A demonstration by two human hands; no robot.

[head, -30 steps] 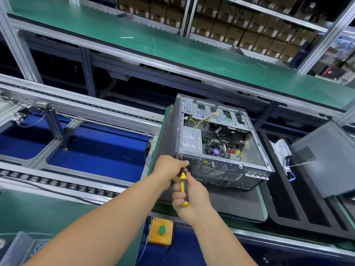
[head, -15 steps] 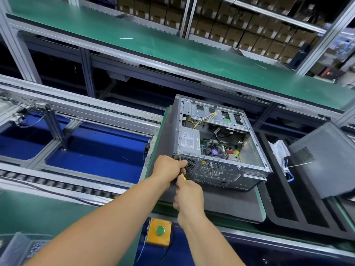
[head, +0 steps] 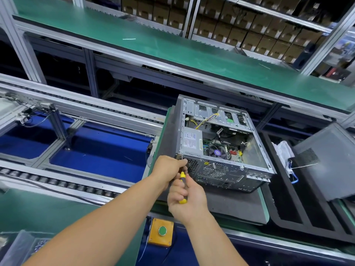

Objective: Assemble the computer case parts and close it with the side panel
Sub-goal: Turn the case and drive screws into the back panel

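We wrapped our right hand [head: 187, 196] round the yellow screwdriver [head: 182, 184]; our left hand [head: 169, 169] pinched near its tip. Just beyond our fingers sat the computer case [head: 221, 148], seemingly heavy, rigid, sharp-edged; best gripped by its frame.

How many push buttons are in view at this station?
1: a green push button on its orange box, at the bench's near edge below the hands. Others may be hidden by the arms.

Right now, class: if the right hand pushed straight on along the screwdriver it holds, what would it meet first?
The right hand aims the screwdriver up at the computer case; first it would likely meet the left hand at that rear corner, though depth is unclear.
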